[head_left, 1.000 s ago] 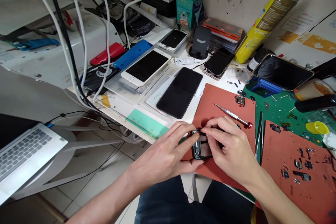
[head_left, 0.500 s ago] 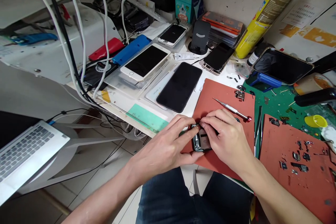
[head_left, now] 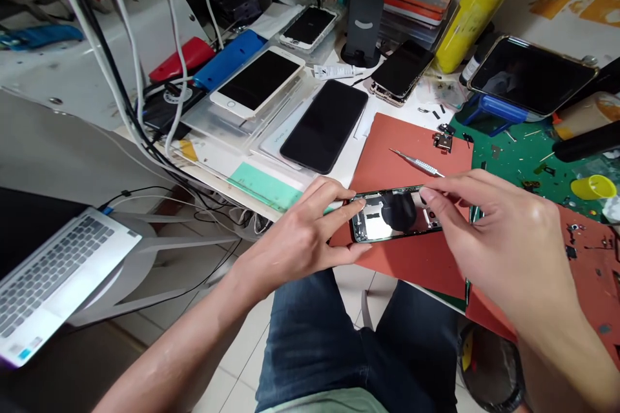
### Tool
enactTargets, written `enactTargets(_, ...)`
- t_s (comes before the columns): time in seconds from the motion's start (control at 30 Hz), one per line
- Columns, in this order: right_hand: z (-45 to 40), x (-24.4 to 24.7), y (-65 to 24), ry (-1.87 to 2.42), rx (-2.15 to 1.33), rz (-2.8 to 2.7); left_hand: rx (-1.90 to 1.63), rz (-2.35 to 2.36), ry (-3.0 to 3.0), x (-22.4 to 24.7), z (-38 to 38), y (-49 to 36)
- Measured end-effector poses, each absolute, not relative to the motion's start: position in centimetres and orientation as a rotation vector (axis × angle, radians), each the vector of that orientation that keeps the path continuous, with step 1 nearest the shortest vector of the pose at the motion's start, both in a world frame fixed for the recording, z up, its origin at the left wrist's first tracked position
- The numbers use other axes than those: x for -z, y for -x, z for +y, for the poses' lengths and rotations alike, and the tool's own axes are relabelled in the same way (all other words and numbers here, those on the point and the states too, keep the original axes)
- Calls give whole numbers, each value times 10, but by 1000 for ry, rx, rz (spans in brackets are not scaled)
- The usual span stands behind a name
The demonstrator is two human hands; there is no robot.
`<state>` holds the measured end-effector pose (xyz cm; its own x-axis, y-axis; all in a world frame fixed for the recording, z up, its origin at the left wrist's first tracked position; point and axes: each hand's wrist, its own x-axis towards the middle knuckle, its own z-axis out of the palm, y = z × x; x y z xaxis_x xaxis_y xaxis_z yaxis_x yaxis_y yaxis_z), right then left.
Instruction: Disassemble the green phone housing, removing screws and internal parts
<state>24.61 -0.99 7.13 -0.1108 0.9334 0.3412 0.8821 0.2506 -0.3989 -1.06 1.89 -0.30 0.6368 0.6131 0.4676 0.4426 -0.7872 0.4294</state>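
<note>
An opened phone housing (head_left: pixel 375 227), dark-rimmed with bare metal inside, lies sideways over the red mat (head_left: pixel 403 142). My left hand (head_left: pixel 314 222) grips its left end, with fingers on the far edge and thumb along the near edge. At the housing's right end, my right hand (head_left: pixel 489 226) is closed, thumb and index finger pinching the far right corner. Those fingers hide part of that end. A dark shadow falls across the middle of the housing's interior. Just beyond it a silver screwdriver (head_left: pixel 417 162) rests on the mat, partly covered by my right hand.
A black phone (head_left: pixel 325 126) and a white phone (head_left: pixel 259 80) lie to the left. Small metal parts (head_left: pixel 442 139) sit on the mat's far side. Past my right hand are a green mat (head_left: pixel 513 158), a yellow cap (head_left: pixel 593 187) and a propped phone (head_left: pixel 530 75). A laptop (head_left: pixel 72 271) stands at lower left.
My right hand has moved right along the housing, from near my left hand to the far right corner, uncovering the interior. My left hand keeps its hold. The view has tilted downward.
</note>
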Motion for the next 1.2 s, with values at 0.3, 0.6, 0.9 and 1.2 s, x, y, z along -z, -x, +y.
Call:
enactTargets(0.3,-13,-48,-274,1865,272,-1925,-856,859,-2606,2,17,10)
enactTargets(0.6,23,-35,-275,1935,289,-2144,-883,899,-2556,6,15,9)
enactTargets(0.9,36,-17,-286,1841,200,-2197,-872,912,-2539,6,15,9)
enactTargets(1.2,14,-30,-278,1805,259,-2225,-872,906,-2543,8,14,9)
